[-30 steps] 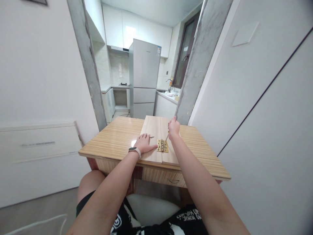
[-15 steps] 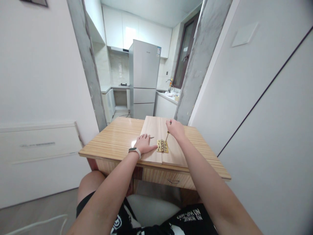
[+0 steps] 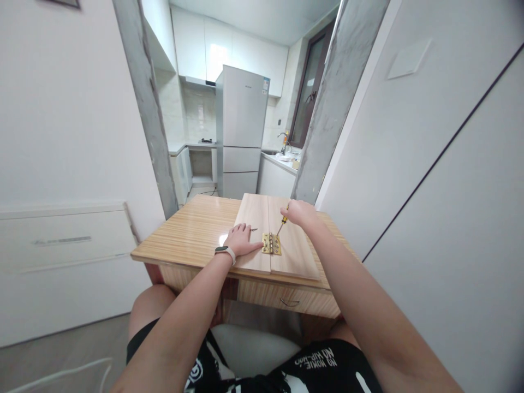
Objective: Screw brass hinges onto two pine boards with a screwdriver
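Since the frame 1 second back, my right hand [image 3: 301, 212] is rolling over to the right, the forearm swinging outward, while the screwdriver [image 3: 281, 225] is keeping its tip on the brass hinge [image 3: 272, 244]. The right fingers are clamped around the handle, whose yellow end is showing above the knuckles. My left hand [image 3: 242, 240] is lying flat, fingers together and pressed on the left of 2 pale boards [image 3: 256, 218], its fingertip touching the hinge's left edge. The hinge is straddling the seam between the boards, near the front edge of the table [image 3: 192, 232]. A small dark screw [image 3: 254, 230] is lying just beyond the left fingers. I am judging this as the driving step, 1 screw being turned in the hinge's right leaf. The next move is calling for steady downward pressure, the shaft kept upright, and the left hand pinning the boards.
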`<state>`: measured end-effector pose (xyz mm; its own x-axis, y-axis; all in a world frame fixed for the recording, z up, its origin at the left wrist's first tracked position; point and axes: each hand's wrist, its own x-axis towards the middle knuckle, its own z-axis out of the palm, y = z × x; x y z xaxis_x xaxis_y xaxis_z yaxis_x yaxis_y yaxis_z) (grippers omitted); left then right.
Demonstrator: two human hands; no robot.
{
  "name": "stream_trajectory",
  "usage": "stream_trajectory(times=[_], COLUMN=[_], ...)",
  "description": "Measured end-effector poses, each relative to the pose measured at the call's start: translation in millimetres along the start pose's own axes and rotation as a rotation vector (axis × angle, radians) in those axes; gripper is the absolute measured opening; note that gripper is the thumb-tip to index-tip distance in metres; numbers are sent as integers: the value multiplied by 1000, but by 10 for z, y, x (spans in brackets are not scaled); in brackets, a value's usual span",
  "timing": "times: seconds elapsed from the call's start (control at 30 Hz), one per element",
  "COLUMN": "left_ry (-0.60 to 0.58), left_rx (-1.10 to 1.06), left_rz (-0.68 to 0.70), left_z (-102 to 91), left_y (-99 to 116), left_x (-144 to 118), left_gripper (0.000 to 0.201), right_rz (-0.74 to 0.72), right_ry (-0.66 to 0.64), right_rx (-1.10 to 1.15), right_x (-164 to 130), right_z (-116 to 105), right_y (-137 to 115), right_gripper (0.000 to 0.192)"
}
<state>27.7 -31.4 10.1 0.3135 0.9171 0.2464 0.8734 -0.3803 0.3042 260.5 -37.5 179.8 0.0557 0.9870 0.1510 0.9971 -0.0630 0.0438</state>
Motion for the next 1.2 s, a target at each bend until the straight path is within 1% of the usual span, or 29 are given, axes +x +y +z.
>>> stream_trajectory(times=[0.13, 0.23, 0.3, 0.47, 0.53, 0.6, 0.73, 0.8, 0.87, 1.07, 1.2], left_ry=[0, 12, 16, 19, 22, 23, 19, 18, 18, 11, 17], left_rx=[2, 6, 8, 17, 18, 17, 15, 13, 10, 2, 2], left_rz=[0, 7, 7, 1, 4, 4, 9, 9, 5, 5, 11], left_z=[-5, 4, 10, 16, 15, 15, 24, 29, 32, 33, 26], left_y=[3, 3, 2, 3, 2, -1, -8, -10, -10, -13, -4], left_x=[-4, -2, 0, -1, -2, 0, 7, 9, 10, 10, 5], left_gripper=[99, 97, 98, 97, 97, 97, 99, 100, 99, 99, 98], right_rz=[-113, -175, -161, -16, 16, 17, -30, -43, -63, -185, -150], right_ry=[-64, -55, -24, 59, 69, 52, 4, -8, -30, -80, -65], right_rx=[-31, -66, -73, -45, -45, -60, -88, -93, -102, -126, -69], right_x=[46, 26, -9, -89, -88, -66, -2, 19, 27, 8, 1], right_z=[-53, -77, -76, -65, -76, -92, -113, -120, -129, -155, -127], right_y=[47, 54, 33, -35, -42, -43, -52, -55, -51, -15, -14], right_gripper=[52, 53, 58, 78, 81, 75, 51, 45, 46, 55, 54])
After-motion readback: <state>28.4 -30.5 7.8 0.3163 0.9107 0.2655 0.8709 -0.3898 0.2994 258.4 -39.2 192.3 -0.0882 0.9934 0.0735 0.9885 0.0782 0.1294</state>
